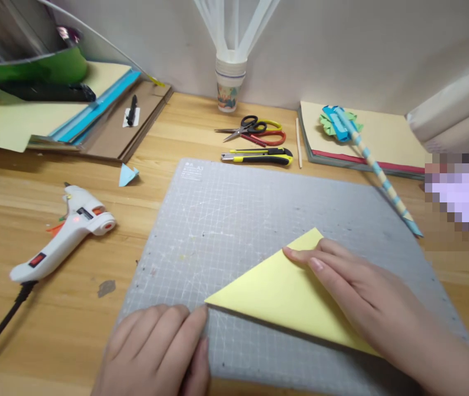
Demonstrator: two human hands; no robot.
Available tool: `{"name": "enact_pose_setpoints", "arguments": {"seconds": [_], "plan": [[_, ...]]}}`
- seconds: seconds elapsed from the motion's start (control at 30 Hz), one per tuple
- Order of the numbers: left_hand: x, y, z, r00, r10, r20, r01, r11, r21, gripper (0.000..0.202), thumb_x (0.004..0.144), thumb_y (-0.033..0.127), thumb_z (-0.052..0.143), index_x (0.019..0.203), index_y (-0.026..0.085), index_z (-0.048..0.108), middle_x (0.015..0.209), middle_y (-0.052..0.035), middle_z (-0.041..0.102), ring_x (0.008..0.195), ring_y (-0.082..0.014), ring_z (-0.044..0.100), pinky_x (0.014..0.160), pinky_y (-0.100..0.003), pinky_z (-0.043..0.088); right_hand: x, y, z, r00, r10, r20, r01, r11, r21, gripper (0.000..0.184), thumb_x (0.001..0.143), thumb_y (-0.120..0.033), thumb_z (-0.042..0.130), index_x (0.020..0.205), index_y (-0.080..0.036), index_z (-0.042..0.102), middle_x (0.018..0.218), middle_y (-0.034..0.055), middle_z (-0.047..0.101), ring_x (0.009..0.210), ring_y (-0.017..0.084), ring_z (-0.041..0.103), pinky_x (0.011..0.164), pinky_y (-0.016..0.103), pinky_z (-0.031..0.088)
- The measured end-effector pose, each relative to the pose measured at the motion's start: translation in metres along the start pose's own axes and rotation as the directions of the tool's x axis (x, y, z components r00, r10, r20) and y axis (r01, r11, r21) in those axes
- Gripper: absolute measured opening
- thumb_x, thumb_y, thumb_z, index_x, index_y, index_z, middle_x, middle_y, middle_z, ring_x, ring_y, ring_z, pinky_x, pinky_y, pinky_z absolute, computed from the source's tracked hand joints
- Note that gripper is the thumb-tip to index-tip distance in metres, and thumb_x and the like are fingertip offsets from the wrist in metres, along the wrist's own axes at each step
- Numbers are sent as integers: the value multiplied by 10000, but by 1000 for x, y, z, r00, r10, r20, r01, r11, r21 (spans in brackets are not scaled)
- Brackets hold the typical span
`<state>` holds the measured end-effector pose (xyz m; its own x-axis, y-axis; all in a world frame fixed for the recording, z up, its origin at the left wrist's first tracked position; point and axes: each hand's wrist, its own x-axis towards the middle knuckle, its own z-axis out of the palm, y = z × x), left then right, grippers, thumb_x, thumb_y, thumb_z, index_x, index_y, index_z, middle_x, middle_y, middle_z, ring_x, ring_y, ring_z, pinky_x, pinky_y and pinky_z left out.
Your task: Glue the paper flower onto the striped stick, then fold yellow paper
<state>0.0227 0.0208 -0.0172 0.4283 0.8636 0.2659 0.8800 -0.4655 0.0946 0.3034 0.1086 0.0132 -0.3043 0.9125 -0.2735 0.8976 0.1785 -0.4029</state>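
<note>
So, paper (276,291) on "A3" mat (238,206)

Left hand (156,352), 1, bare: back upward, fingers (170,333) bent side by side, thumb tucked partly beneath. Right hand (354,280), 1, bare: palm faces down, index finger (296,255) extends leftward; forearm (449,349) slants in from lower right.

Wooden table (11,214) with cutting mat (234,220) (grey, gridded), glue gun (68,234), scissors (243,132), yellow-black cutter (259,157).
</note>
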Motion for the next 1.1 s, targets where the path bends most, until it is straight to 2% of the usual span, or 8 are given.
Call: {"name": "enact_pose_setpoints", "arguments": {"seconds": [0.17, 0.33, 0.5, 0.6, 0.8, 0.97, 1.1], "plan": [[7, 11, -8, 1000, -18, -9, 18, 1000, -1, 337, 834, 219, 500, 1169, 202, 531, 757, 7, 586, 694, -151, 519, 680, -303, 363, 1, -5, -2, 1000, -14, 1, 14, 1000, 28, 423, 960, -446, 262, 1205, -351, 594, 924, 19, 599, 799, 169, 627, 708, 298, 483], [8, 15, -12, 993, -70, -92, 66, 996, -53, 169, 820, 210, 510, 981, 167, 542, 773, -11, 588, 720, -163, 519, 691, -307, 377, 1, -7, -2, 1000, -25, -16, 25, 999, 32, 431, 961, -443, 253, 1164, -342, 620, 854, 15, 578, 775, 166, 618, 641, 271, 454], [14, 16, -16, 995, -92, 50, 96, 991, -93, 438, 825, 245, 533, 1255, 231, 455, 846, -1, 584, 766, -166, 545, 700, -311, 405, 0, -10, -3, 999, -17, -27, 18, 999, 44, 446, 962, -437, 232, 1142, -341, 628, 849, 19, 568, 806, 183, 619, 644, 278, 432], [20, 18, -18, 984, -120, 131, 130, 989, -74, 433, 847, 296, 524, 1275, 275, 462, 847, 1, 572, 773, -171, 548, 712, -328, 415, -2, -13, -4, 999, -14, -30, 15, 999, 35, 445, 959, -428, 236, 1127, -333, 637, 860, 21, 570, 823, 189, 618, 647, 277, 427], [20, 22, -17, 992, -61, 113, 70, 995, -73, 423, 852, 284, 521, 1272, 255, 477, 854, -12, 575, 787, -169, 547, 701, -317, 421, -2, -15, -4, 999, -13, -46, 16, 998, 59, 435, 958, -429, 249, 1088, -336, 653, 838, 9, 574, 796, 170, 618, 641, 263, 415], [16, 25, -11, 999, -28, 45, 26, 998, 55, 385, 830, 278, 545, 1212, 232, 542, 833, -24, 578, 752, -168, 548, 674, -310, 424, -1, -12, -3, 998, -37, -52, 41, 997, 70, 458, 965, -425, 225, 1062, -319, 660, 808, 15, 557, 804, 184, 615, 655, 277, 410], [12, 19, -11, 997, -55, 51, 47, 988, 147, 396, 829, 328, 550, 1224, 302, 545, 835, -17, 570, 739, -171, 546, 668, -317, 423, 0, -10, -2, 998, -39, -55, 43, 996, 72, 430, 966, -409, 238, 1117, -345, 635, 857, 16, 562, 842, 189, 610, 664, 280, 408]]}}
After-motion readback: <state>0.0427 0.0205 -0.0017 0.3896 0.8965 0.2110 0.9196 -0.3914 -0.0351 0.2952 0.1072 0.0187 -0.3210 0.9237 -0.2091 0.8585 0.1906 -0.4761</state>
